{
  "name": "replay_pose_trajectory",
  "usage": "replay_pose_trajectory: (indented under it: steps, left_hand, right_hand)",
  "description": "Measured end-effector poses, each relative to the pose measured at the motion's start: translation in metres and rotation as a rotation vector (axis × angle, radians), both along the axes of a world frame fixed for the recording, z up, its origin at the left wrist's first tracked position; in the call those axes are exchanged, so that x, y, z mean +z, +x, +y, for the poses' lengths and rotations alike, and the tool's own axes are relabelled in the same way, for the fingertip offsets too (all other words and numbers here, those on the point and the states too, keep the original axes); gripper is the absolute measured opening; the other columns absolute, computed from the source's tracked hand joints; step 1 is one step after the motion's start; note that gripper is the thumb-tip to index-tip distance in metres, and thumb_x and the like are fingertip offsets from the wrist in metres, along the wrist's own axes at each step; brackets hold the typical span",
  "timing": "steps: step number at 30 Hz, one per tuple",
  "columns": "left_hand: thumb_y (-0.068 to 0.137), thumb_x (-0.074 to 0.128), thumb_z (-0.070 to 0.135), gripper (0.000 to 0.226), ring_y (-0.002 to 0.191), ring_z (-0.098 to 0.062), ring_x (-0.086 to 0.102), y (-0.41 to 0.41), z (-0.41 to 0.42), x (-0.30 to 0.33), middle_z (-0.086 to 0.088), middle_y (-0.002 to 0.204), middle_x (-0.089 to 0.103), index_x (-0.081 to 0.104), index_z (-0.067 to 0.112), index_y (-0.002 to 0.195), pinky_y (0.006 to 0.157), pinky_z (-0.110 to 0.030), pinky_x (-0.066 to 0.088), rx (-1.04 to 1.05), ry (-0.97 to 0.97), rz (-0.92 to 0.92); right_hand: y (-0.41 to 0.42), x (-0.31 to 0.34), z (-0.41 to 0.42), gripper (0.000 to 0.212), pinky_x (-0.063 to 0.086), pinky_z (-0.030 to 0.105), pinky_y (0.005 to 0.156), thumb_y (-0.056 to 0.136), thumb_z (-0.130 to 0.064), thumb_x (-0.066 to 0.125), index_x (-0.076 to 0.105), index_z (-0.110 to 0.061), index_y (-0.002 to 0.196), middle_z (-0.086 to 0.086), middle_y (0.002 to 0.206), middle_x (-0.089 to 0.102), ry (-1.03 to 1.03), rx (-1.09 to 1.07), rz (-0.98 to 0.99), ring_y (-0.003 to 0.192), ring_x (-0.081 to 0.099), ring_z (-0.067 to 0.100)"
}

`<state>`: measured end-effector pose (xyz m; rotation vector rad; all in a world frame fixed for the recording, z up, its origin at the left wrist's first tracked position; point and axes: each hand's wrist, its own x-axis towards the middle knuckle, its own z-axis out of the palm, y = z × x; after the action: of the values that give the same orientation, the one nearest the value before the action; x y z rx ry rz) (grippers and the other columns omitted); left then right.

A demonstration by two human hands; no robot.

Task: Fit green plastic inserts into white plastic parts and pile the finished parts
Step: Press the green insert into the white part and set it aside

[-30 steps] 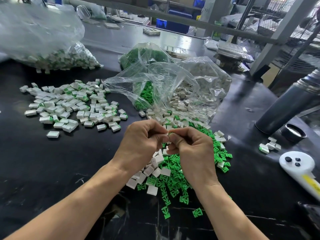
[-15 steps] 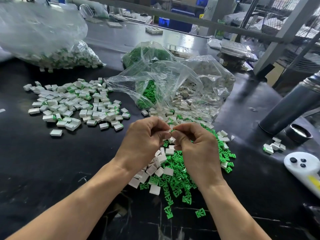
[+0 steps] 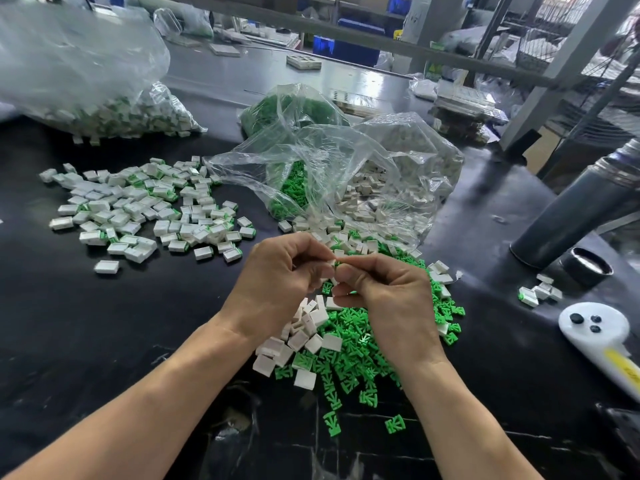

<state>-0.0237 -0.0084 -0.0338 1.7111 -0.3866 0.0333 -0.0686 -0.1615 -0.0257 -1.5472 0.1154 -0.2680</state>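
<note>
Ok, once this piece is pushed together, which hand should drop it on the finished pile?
Probably the left hand. The finished pile lies on the left of the table, on that hand's side, with bare table between. The right hand sits over the loose green inserts, handy for the next one.

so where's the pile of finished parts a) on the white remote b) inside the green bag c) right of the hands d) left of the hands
d: the finished pile of white parts with green showing lies on the table left of the left hand and right hand.
</note>
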Motion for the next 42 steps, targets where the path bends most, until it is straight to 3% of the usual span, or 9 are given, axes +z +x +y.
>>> replay_pose_trajectory:
  steps: [3, 8, 12, 16, 22, 29, 35, 38, 42]
  left_hand:
    - [0.088, 0.077, 0.003, 0.016, 0.070, -0.003, 0.066, 0.000, 0.001, 0.001, 0.009, 0.079, 0.074, 0.075, 0.019, 0.090, 0.066, -0.021, 0.054, -0.005, -0.019, 0.003]
    - [0.087, 0.077, 0.007, 0.011, 0.086, -0.028, 0.072, 0.001, -0.006, 0.004, -0.006, 0.091, 0.075, 0.075, 0.017, 0.090, 0.084, -0.053, 0.060, -0.011, -0.102, 0.050]
    - [0.089, 0.074, 0.002, 0.008, 0.081, -0.026, 0.072, -0.003, -0.011, 0.005, -0.012, 0.104, 0.070, 0.078, 0.009, 0.090, 0.083, -0.056, 0.060, -0.078, -0.168, 0.089]
    - [0.092, 0.070, -0.001, 0.009, 0.086, -0.029, 0.072, -0.008, -0.014, 0.006, -0.016, 0.101, 0.068, 0.078, 0.002, 0.096, 0.077, -0.029, 0.060, -0.101, -0.187, 0.037]
    - [0.086, 0.082, 0.016, 0.023, 0.086, -0.011, 0.068, -0.017, -0.018, 0.005, 0.009, 0.095, 0.071, 0.073, 0.024, 0.105, 0.077, -0.033, 0.058, -0.022, 0.050, -0.110]
    - [0.089, 0.080, 0.020, 0.017, 0.090, -0.010, 0.065, -0.015, -0.017, 0.000, 0.012, 0.097, 0.066, 0.072, 0.026, 0.103, 0.082, -0.033, 0.057, 0.017, 0.103, -0.195]
    - [0.092, 0.076, 0.017, 0.012, 0.082, -0.019, 0.069, -0.014, -0.021, 0.001, 0.003, 0.096, 0.070, 0.074, 0.020, 0.104, 0.080, -0.046, 0.060, -0.065, -0.017, -0.066]
    - [0.092, 0.074, 0.012, 0.010, 0.082, -0.027, 0.070, -0.011, -0.020, 0.000, -0.006, 0.091, 0.073, 0.072, 0.014, 0.102, 0.085, -0.053, 0.059, -0.134, -0.145, 0.074]
    - [0.095, 0.069, 0.005, 0.004, 0.084, -0.020, 0.068, -0.007, -0.017, -0.002, -0.013, 0.090, 0.071, 0.070, 0.007, 0.098, 0.083, -0.033, 0.059, -0.238, -0.259, 0.171]
  right_hand:
    - [0.002, 0.000, -0.001, 0.016, 0.061, 0.033, 0.054, 0.100, -0.006, 0.063, 0.078, -0.010, 0.096, 0.011, 0.075, 0.074, 0.029, 0.000, 0.001, 0.059, 0.068, 0.021]
    - [0.004, 0.000, 0.003, 0.053, 0.039, 0.029, 0.038, 0.108, -0.044, 0.044, 0.070, -0.004, 0.085, 0.011, 0.072, 0.070, -0.013, 0.064, 0.074, 0.051, 0.055, 0.020]
    - [0.005, 0.001, 0.009, 0.071, 0.033, 0.024, 0.038, 0.105, -0.061, 0.034, 0.070, -0.016, 0.064, 0.011, 0.062, 0.064, -0.006, 0.076, 0.156, 0.047, 0.050, 0.018]
    - [0.006, 0.001, 0.012, 0.070, 0.030, 0.018, 0.038, 0.106, -0.062, 0.031, 0.066, -0.023, 0.059, 0.000, 0.053, 0.050, -0.034, 0.029, 0.161, 0.042, 0.041, 0.011]
    - [0.011, -0.003, 0.016, 0.074, 0.028, 0.016, 0.037, 0.106, -0.061, 0.033, 0.058, -0.023, 0.049, -0.007, 0.043, 0.042, 0.065, -0.054, 0.120, 0.035, 0.036, 0.009]
    - [0.013, -0.010, 0.016, 0.075, 0.032, 0.019, 0.041, 0.103, -0.065, 0.030, 0.062, -0.022, 0.050, -0.005, 0.044, 0.045, -0.006, -0.034, 0.113, 0.038, 0.040, 0.012]
    - [0.015, -0.011, 0.013, 0.058, 0.055, 0.034, 0.059, 0.095, -0.064, 0.035, 0.080, -0.032, 0.077, 0.007, 0.070, 0.075, -0.011, -0.031, 0.107, 0.066, 0.071, 0.016]
    - [0.013, -0.011, 0.013, 0.060, 0.038, 0.025, 0.051, 0.098, -0.061, 0.030, 0.074, -0.037, 0.065, -0.011, 0.048, 0.058, -0.119, -0.045, 0.072, 0.046, 0.052, 0.000]
    - [0.012, -0.011, 0.013, 0.064, 0.034, 0.023, 0.050, 0.101, -0.057, 0.027, 0.064, -0.035, 0.053, -0.017, 0.045, 0.049, -0.199, -0.034, 0.013, 0.044, 0.044, 0.001]
